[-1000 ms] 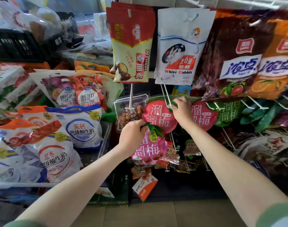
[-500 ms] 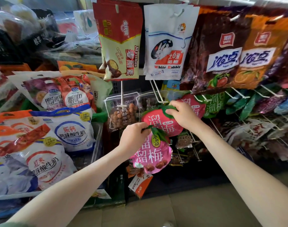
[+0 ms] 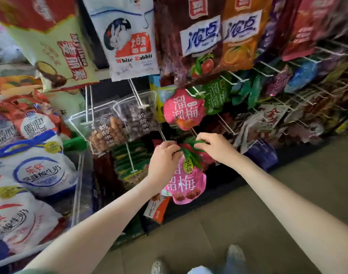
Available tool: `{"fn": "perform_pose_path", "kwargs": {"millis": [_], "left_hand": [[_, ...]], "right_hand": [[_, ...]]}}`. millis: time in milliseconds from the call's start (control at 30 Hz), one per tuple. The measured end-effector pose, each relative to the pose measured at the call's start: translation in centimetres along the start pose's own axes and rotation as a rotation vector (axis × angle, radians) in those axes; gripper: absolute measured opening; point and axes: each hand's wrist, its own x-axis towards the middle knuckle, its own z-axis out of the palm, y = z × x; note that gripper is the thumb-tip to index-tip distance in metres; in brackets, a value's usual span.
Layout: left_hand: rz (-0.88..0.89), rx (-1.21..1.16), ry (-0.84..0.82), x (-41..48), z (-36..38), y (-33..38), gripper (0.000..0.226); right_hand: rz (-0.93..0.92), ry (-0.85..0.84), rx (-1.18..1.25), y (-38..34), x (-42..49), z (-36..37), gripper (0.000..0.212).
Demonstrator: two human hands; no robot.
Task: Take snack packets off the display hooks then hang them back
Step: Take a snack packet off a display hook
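Both hands pinch the green leafy top of a pink plum packet (image 3: 184, 180), left hand (image 3: 164, 157) at its 10 o'clock, right hand (image 3: 213, 148) at 2 o'clock, long axis hanging toward 6, the nearest bare hook (image 3: 162, 134) just at 12.

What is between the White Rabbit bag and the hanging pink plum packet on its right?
In the head view, only a yellow-and-blue packet shows between the White Rabbit bag and the hanging pink plum packet, partly hidden behind them.

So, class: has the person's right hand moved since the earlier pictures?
Yes. The right hand has dropped from the hook row beneath the white rabbit-print bag down beside the left hand.
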Motion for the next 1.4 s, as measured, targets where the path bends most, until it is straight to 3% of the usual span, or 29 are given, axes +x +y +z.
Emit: {"fn": "perform_pose_path", "kwargs": {"millis": [167,233,300,400,600,767,800,900,1133,1200,1333,1400], "left_hand": [[-0.012,-0.005,-0.024,3.0,7.0,5.9,0.018],[0.004,0.003,-0.057,4.2,10.7,8.9,0.019],[0.027,0.012,-0.077,5.7,14.8,12.0,0.019],[0.044,0.003,-0.109,8.1,20.7,17.0,0.019],[0.128,-0.032,-0.199,11.8,30.6,25.3,0.02],[0.156,-0.124,-0.284,16.1,38.2,30.3,0.015],[0.142,-0.154,-0.315,17.3,40.0,31.3,0.011],[0.081,-0.218,-0.425,19.9,43.6,32.6,0.029],[0.436,0.203,-0.743,28.7,60.9,34.3,0.021],[0.437,0.28,-0.868,30.2,66.5,34.3,0.026],[0.377,0.135,-1.099,30.9,76.7,33.0,0.048],[0.367,0.14,-1.117,30.5,81.9,31.8,0.04]], "right_hand": [[0.045,-0.011,0.054,7.5,-2.0,-5.4,0.022],[0.065,-0.078,0.051,11.0,-3.2,-8.2,0.013],[0.084,-0.137,-0.042,14.9,-4.1,-10.9,0.031],[0.098,-0.039,-0.204,21.3,-4.9,-14.7,0.056],[0.14,0.171,-0.258,31.7,-6.7,-21.9,0.015],[0.258,0.27,-0.249,40.3,-6.2,-26.7,0.009],[0.29,0.284,-0.243,42.3,-5.9,-27.7,0.01],[0.364,0.306,-0.224,46.4,-5.1,-29.6,0.012],[0.474,0.195,-0.211,63.3,-3.4,-34.4,0.023],[0.502,0.175,-0.163,68.7,-3.6,-34.6,0.027],[0.55,0.136,-0.135,79.1,-4.0,-33.1,0.022],[0.563,0.1,-0.142,84.0,-4.1,-31.6,0.022]]}}
